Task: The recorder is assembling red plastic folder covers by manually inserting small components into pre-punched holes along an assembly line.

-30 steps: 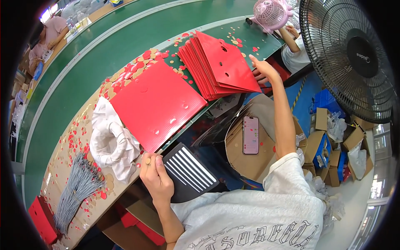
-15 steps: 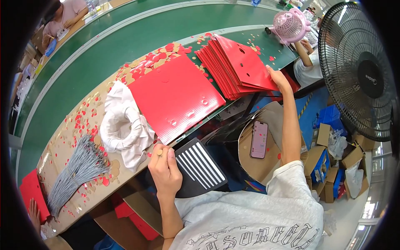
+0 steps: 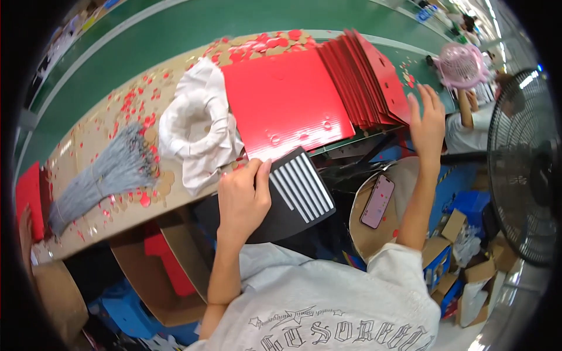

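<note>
My left hand [image 3: 244, 196] is closed, thumb against curled fingers, over the near edge of a flat red board [image 3: 287, 96]. Whatever its fingers may hold is hidden. Beneath it lies a black pad [image 3: 260, 225] with a row of white strips [image 3: 301, 187]. My right hand [image 3: 427, 126] is open, fingers spread upward, beside the right edge of a leaning stack of folded red cardboard pieces [image 3: 360, 82]. The front piece has small punched holes. No object shows in the right hand, and contact with the stack is unclear.
A crumpled white cloth ring [image 3: 199, 137] and a bundle of grey ties [image 3: 108, 172] lie left among red and tan discs. A phone [image 3: 377, 202] rests in a carton at right. A black fan [image 3: 524, 169] stands far right; another person's hand [image 3: 25, 225] is far left.
The view has shifted, moving the table's contents. My right hand has gone from resting on the front red piece to spread fingers beside it. My left hand stays closed near the board's edge.
</note>
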### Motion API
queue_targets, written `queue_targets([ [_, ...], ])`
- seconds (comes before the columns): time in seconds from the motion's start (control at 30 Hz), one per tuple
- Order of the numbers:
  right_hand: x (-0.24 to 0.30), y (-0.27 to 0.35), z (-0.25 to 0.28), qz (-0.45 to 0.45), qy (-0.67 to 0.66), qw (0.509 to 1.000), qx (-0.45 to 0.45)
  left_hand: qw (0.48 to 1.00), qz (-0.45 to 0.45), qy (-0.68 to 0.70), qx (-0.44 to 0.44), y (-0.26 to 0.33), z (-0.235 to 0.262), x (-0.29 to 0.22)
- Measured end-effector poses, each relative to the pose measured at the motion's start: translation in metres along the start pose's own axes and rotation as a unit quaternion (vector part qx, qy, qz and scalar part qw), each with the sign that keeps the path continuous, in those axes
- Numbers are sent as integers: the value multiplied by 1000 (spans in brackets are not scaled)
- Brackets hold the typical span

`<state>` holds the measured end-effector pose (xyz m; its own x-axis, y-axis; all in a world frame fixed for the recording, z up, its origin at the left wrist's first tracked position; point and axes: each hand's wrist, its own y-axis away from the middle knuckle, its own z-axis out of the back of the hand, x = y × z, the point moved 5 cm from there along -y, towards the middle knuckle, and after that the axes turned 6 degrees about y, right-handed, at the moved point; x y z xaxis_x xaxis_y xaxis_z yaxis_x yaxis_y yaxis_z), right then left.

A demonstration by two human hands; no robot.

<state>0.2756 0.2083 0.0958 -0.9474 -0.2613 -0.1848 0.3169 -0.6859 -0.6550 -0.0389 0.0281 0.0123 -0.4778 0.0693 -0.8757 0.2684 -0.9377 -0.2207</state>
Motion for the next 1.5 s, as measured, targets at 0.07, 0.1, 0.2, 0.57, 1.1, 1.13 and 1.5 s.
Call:
queue_targets([
  [0.07,91,20,55,54,-331,935,112,1000,23,16,3,-7,-1,-2],
  [0.1,128,41,69,235,-325,909,115,999,25,32,-4,-10,-3,-2],
  [0.2,190,83,76,313,-389,841,208,997,41,57,-40,-11,3,-3],
  [0.57,188,94,46,156,-551,803,167,965,114,231,-57,-12,1,20],
  [1.1,183,87,41,130,-649,719,211,994,-1,-100,-33,8,0,6],
  [1.13,177,76,37,105,-672,696,229,996,-26,-91,-2,16,-9,4],
  [1.5,212,2,-53,87,-559,747,350,990,-108,-95,6,9,-41,-7],
])
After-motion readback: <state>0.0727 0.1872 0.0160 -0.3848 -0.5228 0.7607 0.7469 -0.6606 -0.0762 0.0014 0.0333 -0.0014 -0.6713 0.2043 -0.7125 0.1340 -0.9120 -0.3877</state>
